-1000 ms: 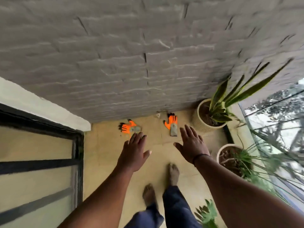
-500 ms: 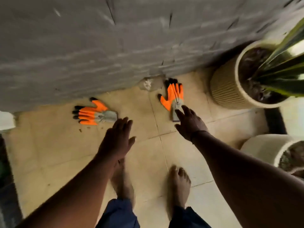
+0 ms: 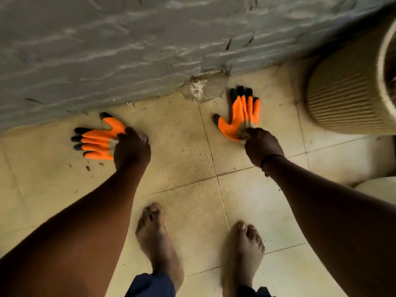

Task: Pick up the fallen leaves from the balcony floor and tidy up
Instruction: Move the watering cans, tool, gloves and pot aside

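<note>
On the dusty beige tiled floor (image 3: 186, 151) below a rough grey stone wall (image 3: 128, 50), the left hand (image 3: 131, 150) grips one orange black-tipped work glove (image 3: 97, 139); the right hand (image 3: 262, 146) pinches the other orange glove (image 3: 241, 113) beside a ribbed cream pot (image 3: 342, 97).

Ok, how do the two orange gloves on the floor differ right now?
The left glove lies sideways, its black fingertips pointing left along the wall; the right glove points its fingertips up toward the wall. The left glove's fingers are spread apart, the right glove's bunched together. The left hand covers the left glove's cuff from above; the right hand pinches the right glove's cuff. Both are orange with black tips and grey cuffs, on the tiled floor.
</note>
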